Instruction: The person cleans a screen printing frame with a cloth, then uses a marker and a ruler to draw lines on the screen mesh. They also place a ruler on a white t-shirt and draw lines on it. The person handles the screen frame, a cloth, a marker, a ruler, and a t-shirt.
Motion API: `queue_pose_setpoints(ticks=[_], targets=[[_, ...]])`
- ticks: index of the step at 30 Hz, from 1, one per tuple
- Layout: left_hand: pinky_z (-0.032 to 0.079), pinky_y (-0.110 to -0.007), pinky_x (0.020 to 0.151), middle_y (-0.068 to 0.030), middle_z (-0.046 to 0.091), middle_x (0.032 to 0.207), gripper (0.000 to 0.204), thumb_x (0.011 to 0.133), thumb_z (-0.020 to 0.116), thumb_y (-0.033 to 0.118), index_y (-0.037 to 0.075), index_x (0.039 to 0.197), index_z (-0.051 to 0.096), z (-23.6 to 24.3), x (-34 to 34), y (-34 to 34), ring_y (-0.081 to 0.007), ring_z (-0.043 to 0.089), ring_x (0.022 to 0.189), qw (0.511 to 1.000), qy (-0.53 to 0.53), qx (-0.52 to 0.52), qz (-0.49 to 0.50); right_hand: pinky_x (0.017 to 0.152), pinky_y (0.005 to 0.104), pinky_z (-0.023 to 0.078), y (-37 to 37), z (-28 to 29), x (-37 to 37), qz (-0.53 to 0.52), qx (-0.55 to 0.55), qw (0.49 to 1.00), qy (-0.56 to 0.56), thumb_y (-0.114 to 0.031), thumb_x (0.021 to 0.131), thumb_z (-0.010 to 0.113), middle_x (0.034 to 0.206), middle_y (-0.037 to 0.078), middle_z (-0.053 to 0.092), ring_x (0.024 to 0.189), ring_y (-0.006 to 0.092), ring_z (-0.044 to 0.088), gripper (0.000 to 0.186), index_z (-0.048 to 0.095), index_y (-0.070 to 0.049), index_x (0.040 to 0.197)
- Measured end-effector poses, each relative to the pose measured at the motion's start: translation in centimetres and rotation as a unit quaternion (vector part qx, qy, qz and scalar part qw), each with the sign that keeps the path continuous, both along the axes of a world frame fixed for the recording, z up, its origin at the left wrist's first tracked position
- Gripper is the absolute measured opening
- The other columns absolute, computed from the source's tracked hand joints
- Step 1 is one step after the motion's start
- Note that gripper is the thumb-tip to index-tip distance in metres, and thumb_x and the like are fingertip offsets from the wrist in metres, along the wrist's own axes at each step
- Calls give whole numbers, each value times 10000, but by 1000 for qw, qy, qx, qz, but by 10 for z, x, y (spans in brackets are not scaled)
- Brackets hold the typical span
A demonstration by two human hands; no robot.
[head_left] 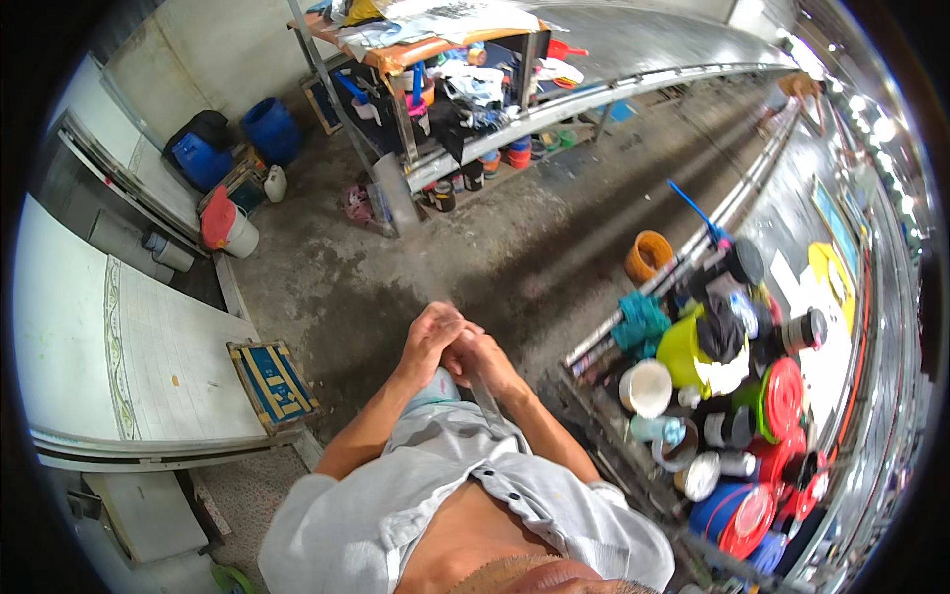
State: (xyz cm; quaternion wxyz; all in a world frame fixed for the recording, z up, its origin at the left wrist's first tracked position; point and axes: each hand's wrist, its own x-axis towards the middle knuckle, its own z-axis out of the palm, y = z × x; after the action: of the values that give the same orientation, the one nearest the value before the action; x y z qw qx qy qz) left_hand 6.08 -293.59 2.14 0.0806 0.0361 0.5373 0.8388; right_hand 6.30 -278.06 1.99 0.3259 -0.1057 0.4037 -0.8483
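Observation:
My left hand [429,337] and my right hand [482,358] meet in front of my waist, fingers curled and pressed together. From beneath the right hand a pale, translucent tube-like strip [484,394] hangs down against my grey shirt. Ahead of the fingers a faint whitish streak [427,279] crosses the view toward the floor; it is too blurred to name. What lies inside the left hand is hidden by its own fingers.
A long rail-edged table on the right carries a yellow-green bucket [683,354], a red-lidded tub [782,401] and several pots. An orange bucket [648,255] stands beside it. A cluttered workbench [391,59] is ahead; blue drums [269,131] and a wood-framed panel [274,382] are left.

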Motion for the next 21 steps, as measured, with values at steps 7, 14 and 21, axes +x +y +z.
queue_pose_setpoints(ticks=[7,14,21], targets=[[596,-412,702,-138,660,846,153,1031,596,151,60,1126,519,83,-286,30,-242,672,735,975,189,65,-92,790,314,544,55,-41,-192,-70,79,989,100,-520,1080,425,1003,119,723,869,177,678,644,653,45,1286],[421,-306,615,-43,525,783,210,989,662,183,-4,1073,615,156,-538,25,-140,486,679,932,313,69,-168,688,287,566,119,-134,-400,-334,244,903,-117,-389,1045,577,879,80,721,746,147,684,435,691,22,1131],[446,-347,383,-128,503,679,280,1004,617,197,7,860,469,248,-630,-37,-213,488,457,951,256,21,-170,548,263,497,231,-124,-634,-507,259,810,-142,-269,1027,614,734,67,686,586,121,616,284,674,-8,935]])
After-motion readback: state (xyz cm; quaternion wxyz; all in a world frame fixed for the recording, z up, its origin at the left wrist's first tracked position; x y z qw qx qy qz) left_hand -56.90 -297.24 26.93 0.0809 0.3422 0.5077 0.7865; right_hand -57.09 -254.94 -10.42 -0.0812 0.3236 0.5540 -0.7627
